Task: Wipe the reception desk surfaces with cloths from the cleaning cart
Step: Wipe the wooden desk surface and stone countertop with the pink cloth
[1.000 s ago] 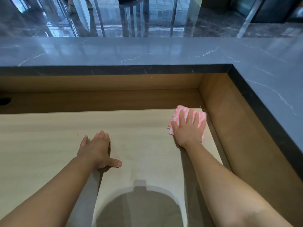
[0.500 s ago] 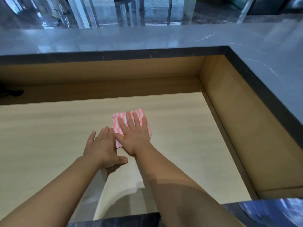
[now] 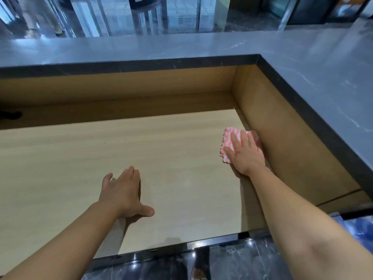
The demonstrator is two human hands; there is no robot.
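Right hand (image 3: pixel 245 156) lies flat, palm down, fingers extended and slightly spread, pressing on cloth (image 3: pixel 229 141); no pinch or curl around the fabric visible. Cloth: pink-and-white wavy stripe, folded to a small pad, mostly covered by the hand, with its far and left edges showing. Cloth position: on desk (image 3: pixel 80 158), at about 3 o'clock of the work surface, just beside the side panel (image 3: pixel 292 142); whether the fabric touches the panel cannot be told, as the hand hides that edge.

Left hand (image 3: pixel 123 194) rests palm down on the bare desk at about 6 o'clock, fingers together and pointing toward 12, thumb splayed out toward 3. Holds nothing. Well apart from the cloth.

Desk: pale wood grain, recessed below a grey marble counter (image 3: pixel 181 48) that runs across 12 o'clock and turns down the 3 o'clock side. Brown back panel (image 3: pixel 121 83) stands between counter and desk. Both forearms bare, entering from 6 o'clock. Dark polished floor (image 3: pixel 232 263) visible below the near desk edge.
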